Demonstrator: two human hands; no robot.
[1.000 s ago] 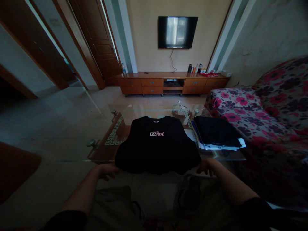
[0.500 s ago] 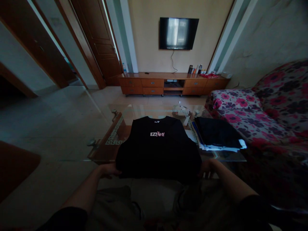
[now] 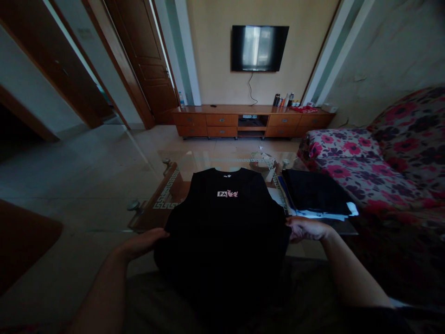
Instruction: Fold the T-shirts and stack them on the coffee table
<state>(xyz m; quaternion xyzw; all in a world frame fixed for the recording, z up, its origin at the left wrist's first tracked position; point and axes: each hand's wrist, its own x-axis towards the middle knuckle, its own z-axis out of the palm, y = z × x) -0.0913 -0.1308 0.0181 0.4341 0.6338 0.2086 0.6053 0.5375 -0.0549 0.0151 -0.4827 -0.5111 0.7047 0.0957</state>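
A black sleeveless shirt (image 3: 225,213) with a small printed logo on its chest lies front up, its neckline pointing away from me. Its upper part rests on the glass coffee table (image 3: 163,185), while the lower part hangs over the near edge toward my lap. My left hand (image 3: 149,242) grips the shirt's left side edge, fingertips partly hidden by dark cloth. On the opposite edge, my right hand (image 3: 306,229) is closed on the fabric. Right of the shirt sits a stack of folded clothes (image 3: 314,192), black on top with white and blue layers below.
A sofa (image 3: 365,162) with a floral cover stands at the right. Beyond the table, a low wooden cabinet (image 3: 222,119) carries several bottles (image 3: 283,100), and a television (image 3: 260,48) hangs above it. A brown rounded piece of furniture (image 3: 28,241) is at the left.
Both hands have moved up along the shirt's sides, away from me. More of the shirt's lower part now hangs down over my lap, where it was folded at the table edge before.
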